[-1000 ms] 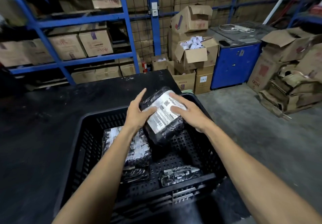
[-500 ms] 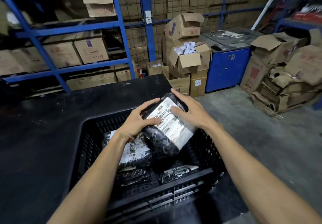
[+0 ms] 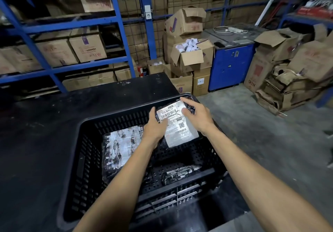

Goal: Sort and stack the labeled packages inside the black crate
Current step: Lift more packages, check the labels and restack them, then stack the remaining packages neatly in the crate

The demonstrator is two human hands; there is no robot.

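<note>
A black plastic crate (image 3: 90, 123) sits on a black table in front of me. Both hands hold one black package with a white shipping label (image 3: 177, 128) at the crate's far right corner, label facing up. My left hand (image 3: 155, 126) grips its left edge and my right hand (image 3: 197, 116) presses on its top right. A stack of labeled packages (image 3: 119, 147) lies along the crate's left side under my left forearm. A smaller dark package (image 3: 180, 173) rests on the crate floor near the front wall.
The black table (image 3: 45, 141) stretches left and behind the crate. Blue shelving (image 3: 117, 20) with cardboard boxes stands behind. An open box of white rolls (image 3: 189, 51), a blue cabinet (image 3: 230, 66) and crushed cartons (image 3: 288, 80) line the back right. Grey concrete floor (image 3: 261, 141) lies to the right.
The package has turned from tilted to label-up and lies flatter against the far right corner of the crate. Both hands stayed on it and shifted their hold.
</note>
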